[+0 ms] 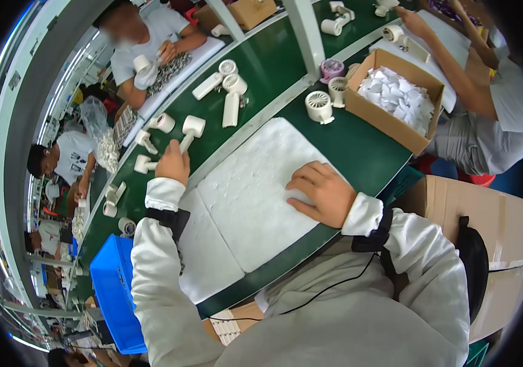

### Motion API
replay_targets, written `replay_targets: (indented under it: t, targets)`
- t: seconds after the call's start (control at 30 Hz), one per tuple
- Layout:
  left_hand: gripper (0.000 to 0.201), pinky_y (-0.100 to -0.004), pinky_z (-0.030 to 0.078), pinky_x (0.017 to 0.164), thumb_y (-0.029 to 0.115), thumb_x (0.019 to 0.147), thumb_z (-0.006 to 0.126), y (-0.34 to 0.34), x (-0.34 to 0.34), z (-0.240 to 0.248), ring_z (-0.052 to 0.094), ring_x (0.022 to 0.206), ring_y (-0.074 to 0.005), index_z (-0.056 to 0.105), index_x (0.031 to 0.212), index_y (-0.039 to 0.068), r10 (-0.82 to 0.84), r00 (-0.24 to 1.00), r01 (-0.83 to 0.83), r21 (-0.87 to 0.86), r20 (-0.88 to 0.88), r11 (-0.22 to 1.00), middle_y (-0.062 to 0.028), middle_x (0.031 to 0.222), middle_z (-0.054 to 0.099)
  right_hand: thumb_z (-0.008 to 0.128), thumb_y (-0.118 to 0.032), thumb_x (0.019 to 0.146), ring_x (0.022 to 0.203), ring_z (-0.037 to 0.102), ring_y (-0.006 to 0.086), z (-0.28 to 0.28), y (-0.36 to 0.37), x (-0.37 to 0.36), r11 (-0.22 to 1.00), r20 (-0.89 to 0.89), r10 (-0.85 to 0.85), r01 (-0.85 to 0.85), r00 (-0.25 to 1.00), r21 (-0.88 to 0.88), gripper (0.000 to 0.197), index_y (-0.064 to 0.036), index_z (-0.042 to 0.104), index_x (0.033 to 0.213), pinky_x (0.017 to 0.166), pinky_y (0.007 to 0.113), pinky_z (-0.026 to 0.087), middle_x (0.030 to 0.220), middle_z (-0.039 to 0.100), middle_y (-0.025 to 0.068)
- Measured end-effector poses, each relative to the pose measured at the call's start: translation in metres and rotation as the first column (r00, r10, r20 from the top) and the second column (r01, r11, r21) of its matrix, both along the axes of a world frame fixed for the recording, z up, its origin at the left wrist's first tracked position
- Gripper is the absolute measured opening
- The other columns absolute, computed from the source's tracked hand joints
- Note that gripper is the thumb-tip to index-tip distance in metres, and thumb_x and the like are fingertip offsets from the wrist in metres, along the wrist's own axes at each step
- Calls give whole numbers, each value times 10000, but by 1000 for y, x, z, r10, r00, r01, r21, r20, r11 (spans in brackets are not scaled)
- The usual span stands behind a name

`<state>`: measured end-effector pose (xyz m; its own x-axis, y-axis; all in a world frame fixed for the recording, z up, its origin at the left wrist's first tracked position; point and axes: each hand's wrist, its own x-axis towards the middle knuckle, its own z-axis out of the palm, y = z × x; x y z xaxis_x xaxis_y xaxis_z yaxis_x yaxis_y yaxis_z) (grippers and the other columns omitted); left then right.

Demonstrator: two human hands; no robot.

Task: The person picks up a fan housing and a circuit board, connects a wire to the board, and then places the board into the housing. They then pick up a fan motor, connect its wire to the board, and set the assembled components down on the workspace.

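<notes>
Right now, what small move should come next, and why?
Probably draw the cream fan piece onto the larger white pad: the left hand appears to grip its handle over the green surface, while the right hand rests on the pad.

1. The camera sits on the head of this person (347,318), looking steeply down over the mat (255,177) and the belt (270,67).
2. It's close: left hand (174,163) and right hand (322,194) fall mid-view, sleeves (157,269) rising from below.
3. Its wide fisheye bends the posts (305,37) and reaches co-workers (154,46) opposite.
</notes>
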<state>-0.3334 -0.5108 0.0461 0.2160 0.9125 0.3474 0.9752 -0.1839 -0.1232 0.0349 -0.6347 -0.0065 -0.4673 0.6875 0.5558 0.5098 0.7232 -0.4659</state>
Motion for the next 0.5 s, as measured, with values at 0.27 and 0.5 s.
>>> replay_targets:
  t: [0.27,0.5]
  targets:
    - [196,-420,575,658,54,846,659,-166,87,4,674,818,-342,507,968,42,-212,977,212,-29,4,977,-153,1030,628,699,-56,874,902,626,268,27,-15,-16,983,-150,96,-117,984,-142,344,-86,654,1214,783,350,530,1094,623,114]
    - [226,-392,558,620,185,892,694,-217,107,9,663,733,-297,574,1010,35,-386,847,423,-23,365,906,-123,954,647,679,-39,892,727,634,243,30,-26,-33,922,-163,154,-201,974,-330,373,-90,647,1260,670,331,536,997,642,107]
